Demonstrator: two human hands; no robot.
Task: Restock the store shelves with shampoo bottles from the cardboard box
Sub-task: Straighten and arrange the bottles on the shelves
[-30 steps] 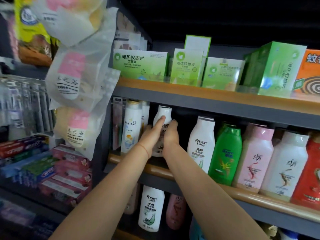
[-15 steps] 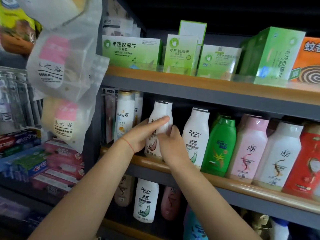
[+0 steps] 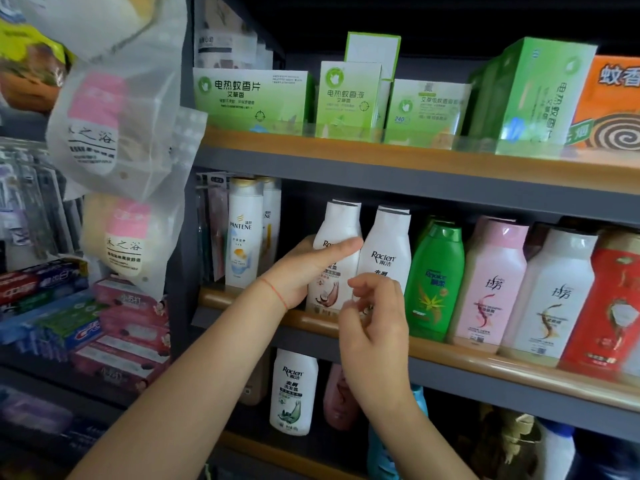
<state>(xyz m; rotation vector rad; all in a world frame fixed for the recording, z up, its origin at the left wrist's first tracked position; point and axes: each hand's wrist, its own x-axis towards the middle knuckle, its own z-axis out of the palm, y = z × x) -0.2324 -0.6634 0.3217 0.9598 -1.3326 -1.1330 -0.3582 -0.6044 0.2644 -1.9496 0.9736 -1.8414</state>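
Note:
A white shampoo bottle (image 3: 341, 223) with a brown label stands upright on the middle shelf (image 3: 485, 362), between a Pantene bottle (image 3: 244, 233) and a white Raclen bottle (image 3: 388, 244). My left hand (image 3: 298, 275) grips it from the left, one digit lying across its front and the others behind it. My right hand (image 3: 374, 320) hovers just in front of the two white bottles' lower parts, fingers loosely curled, holding nothing. The cardboard box is out of view.
Green (image 3: 436, 278), pink (image 3: 491, 278), white and red bottles fill the shelf to the right. Green repellent boxes (image 3: 249, 95) line the shelf above. More bottles (image 3: 292, 389) stand on the shelf below. Hanging plastic bags (image 3: 114, 109) and toothpaste boxes (image 3: 69, 323) crowd the left.
The bottle has come forward to the shelf's front edge, next to the Raclen bottle. My right hand has let go of it and drawn back and down; my left still holds it.

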